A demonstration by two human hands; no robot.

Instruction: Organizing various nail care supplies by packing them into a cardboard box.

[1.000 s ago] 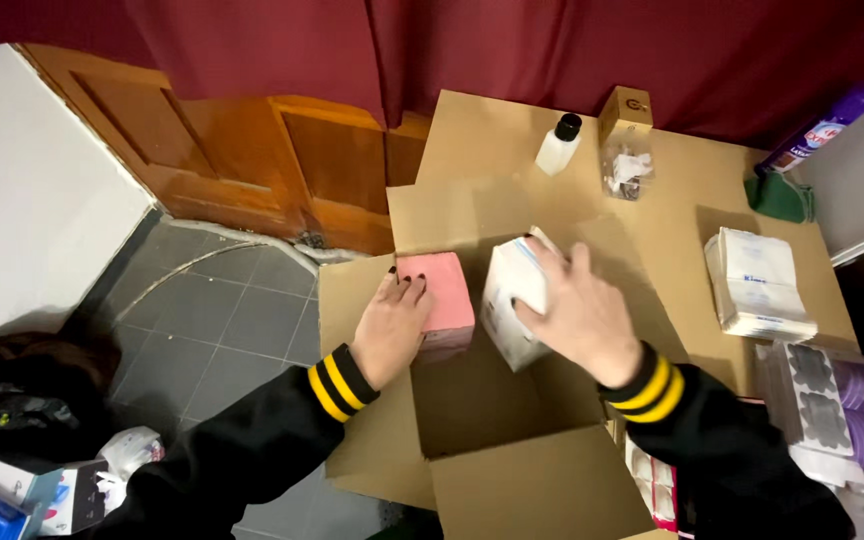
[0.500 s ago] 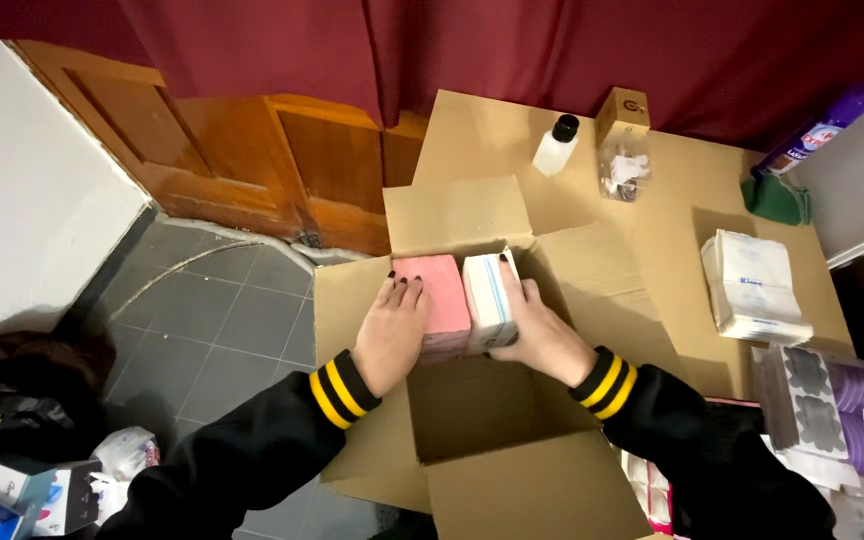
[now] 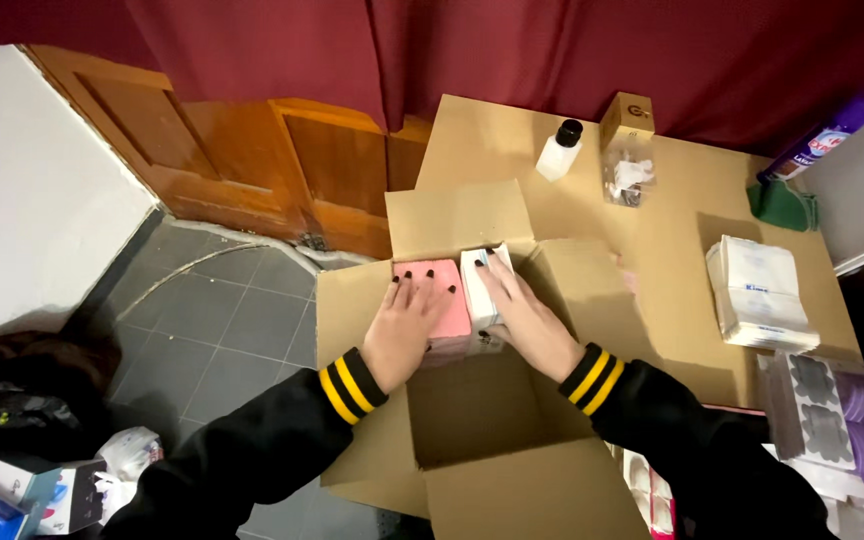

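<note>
From the head camera, looking down, an open cardboard box [image 3: 472, 400] sits with its flaps spread, its far flap leaning against a desk [image 3: 672, 230] covered in brown card. Inside the box, against its far wall, a pink box [image 3: 434, 300] lies side by side with a white box [image 3: 482, 285], the two touching. The left hand [image 3: 407, 330] lies flat on top of the pink box, fingers spread and pressing down rather than gripping; the right hand [image 3: 522, 320] rests open on the white box, fingers stretched along its top and right side, not closed around it. Both small boxes look like light, stiff card cartons, likely to dent at the corners if squeezed hard, and best held across the broad faces or by opposite edges; their smooth surfaces may slide against each other. On the desk, at the far side, stand a small white bottle with a black cap [image 3: 559, 152], a little brown carton [image 3: 627, 120] and a clear packet [image 3: 628, 180] near it. To the right lie a stack of white packets [image 3: 757, 295], a green cloth [image 3: 782, 205] and a purple bottle [image 3: 822, 140]. Purple packs [image 3: 857, 415] sit at the near right edge. On the grey tiled floor [image 3: 222, 320] at near left are a dark bag [image 3: 22, 400] and blue-and-white packages [image 3: 12, 495].
</note>
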